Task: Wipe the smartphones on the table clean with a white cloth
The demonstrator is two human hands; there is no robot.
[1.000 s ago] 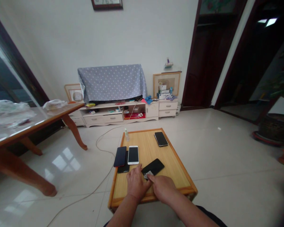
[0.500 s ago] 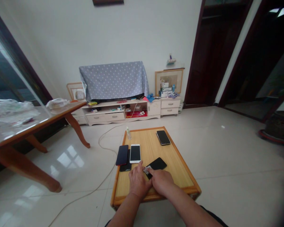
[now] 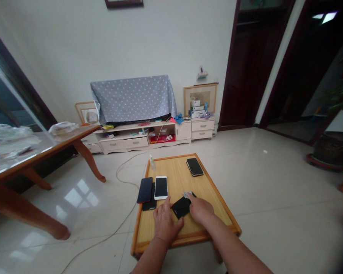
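A black smartphone [image 3: 180, 208] lies at a slant near the front of the small wooden table, partly covered by my right hand [image 3: 201, 209]. Pressed under those right fingertips is a crumpled whitish wipe [image 3: 186, 194], at the phone's far edge. My left hand [image 3: 165, 221] rests on the tabletop left of this phone, fingers stretched out and thumb spread to its near corner. Just beyond the left hand lie a white-framed smartphone [image 3: 161, 187] and a dark blue smartphone with a red edge [image 3: 145, 190]. Under the blue one, another black phone [image 3: 150, 204] is partly hidden.
Toward the far right of the small table [image 3: 175, 167] lies a dark phone [image 3: 194, 167], seemingly stacked on another. A small clear spray bottle [image 3: 152, 163] stands at its far left corner. A cable [image 3: 117, 224] crosses the floor. A larger table [image 3: 42, 154] stands left.
My right hand and the wipe have moved away from the phone's near left end to its far right part. My left hand stays beside the phone. The view has shifted slightly.
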